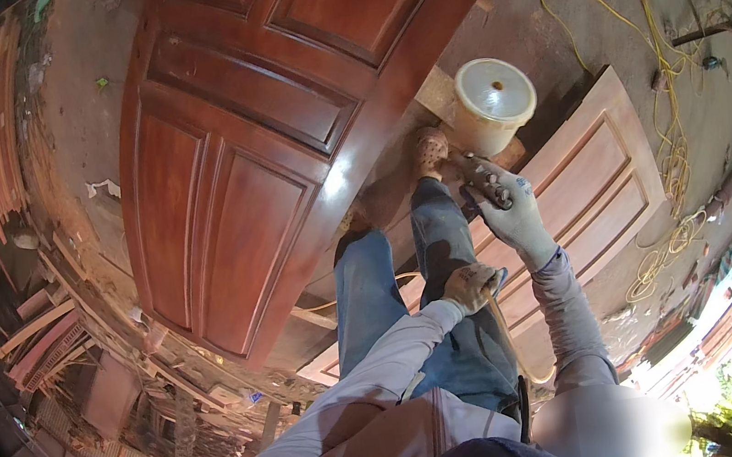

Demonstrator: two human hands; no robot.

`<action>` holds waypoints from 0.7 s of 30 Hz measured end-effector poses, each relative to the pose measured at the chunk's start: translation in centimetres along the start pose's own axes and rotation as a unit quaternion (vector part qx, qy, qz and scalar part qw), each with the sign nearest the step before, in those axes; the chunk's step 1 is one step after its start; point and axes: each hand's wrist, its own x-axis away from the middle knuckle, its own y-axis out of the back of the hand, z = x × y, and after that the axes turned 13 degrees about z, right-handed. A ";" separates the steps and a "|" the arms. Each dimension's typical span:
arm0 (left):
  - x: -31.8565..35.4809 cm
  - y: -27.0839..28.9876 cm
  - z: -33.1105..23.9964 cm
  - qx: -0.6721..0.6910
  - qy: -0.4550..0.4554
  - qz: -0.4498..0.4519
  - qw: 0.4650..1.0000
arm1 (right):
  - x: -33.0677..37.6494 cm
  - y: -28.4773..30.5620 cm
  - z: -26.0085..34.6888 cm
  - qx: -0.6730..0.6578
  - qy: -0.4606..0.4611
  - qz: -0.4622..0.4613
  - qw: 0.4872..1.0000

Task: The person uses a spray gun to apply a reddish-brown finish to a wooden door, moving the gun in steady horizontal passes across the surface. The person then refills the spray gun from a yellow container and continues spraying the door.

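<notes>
Hose is hanging from the gloved left hand, which is gripping it with curled fingers just below the centre of the frame. Right of centre, the gloved right hand is clasping a dark tool (its kind is escaping me), fingers bent round it. A lidded bucket is standing higher up; a glossy door is filling the upper middle.

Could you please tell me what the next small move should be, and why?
I would probably have the left hand draw the tan hose slightly to the left: it seems gripped there, and its slack curve crosses the paler door in this view, though contact is unclear. The right hand is beside the white tub, so the left looks better placed.
</notes>
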 end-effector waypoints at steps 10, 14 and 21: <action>-5.1 0.7 -3.0 -0.054 0.058 0.025 0.997 | -15.4 11.9 -2.6 -0.176 0.047 -0.172 0.968; -5.6 0.8 -3.1 -0.058 0.077 0.038 0.995 | -19.5 17.4 -2.4 -0.066 0.071 -0.258 0.961; -6.0 0.8 -3.3 -0.038 0.094 0.047 0.994 | -18.8 20.7 -2.6 0.159 0.093 -0.318 0.930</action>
